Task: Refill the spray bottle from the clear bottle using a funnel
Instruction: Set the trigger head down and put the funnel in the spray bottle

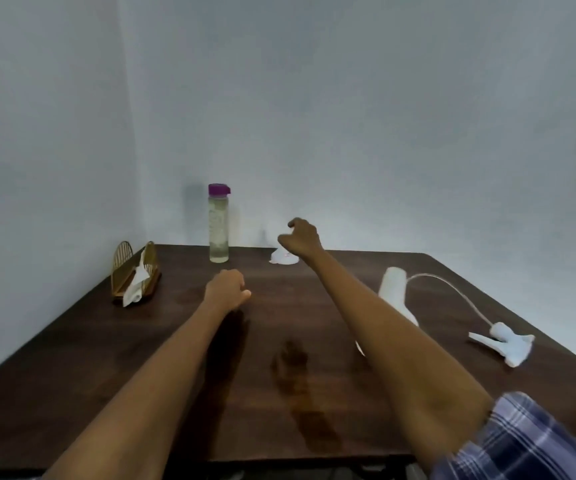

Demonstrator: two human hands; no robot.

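Table [106, 358]: dark brown wood surface set into a corner of pale walls; a darker streak, possibly a wet patch, runs down its middle toward the near edge
Clear bottle [218, 230]: upright at the far edge of the table, left of centre; purple cap [219, 189] fitted; pale liquid fills most of the body
Funnel [283, 258]: white, lying on the table at the far edge, right of the clear bottle and well apart from it; partly hidden by the right hand, so its exact attitude cannot be told
Spray bottle [395, 292]: white body lying on its side on the right half of the table, head removed; its lower part is covered by the right forearm
Spray head [508, 342]: white trigger unit lying on the table near the right edge, separate from the body; its clear dip tube [452, 289] arcs back toward the mouth of the body
Left hand [227, 288]: loosely closed fist above the table centre, holding nothing, thumb forward
Right hand [301, 239]: extended directly above the funnel, fingers curled downward and parted, nothing gripped; contact with the funnel cannot be told
Sleeve [522, 441]: blue plaid, on the right upper arm
Napkin holder [136, 271]: gold wire rack at the left edge, with a white napkin [135, 284] hanging out of it
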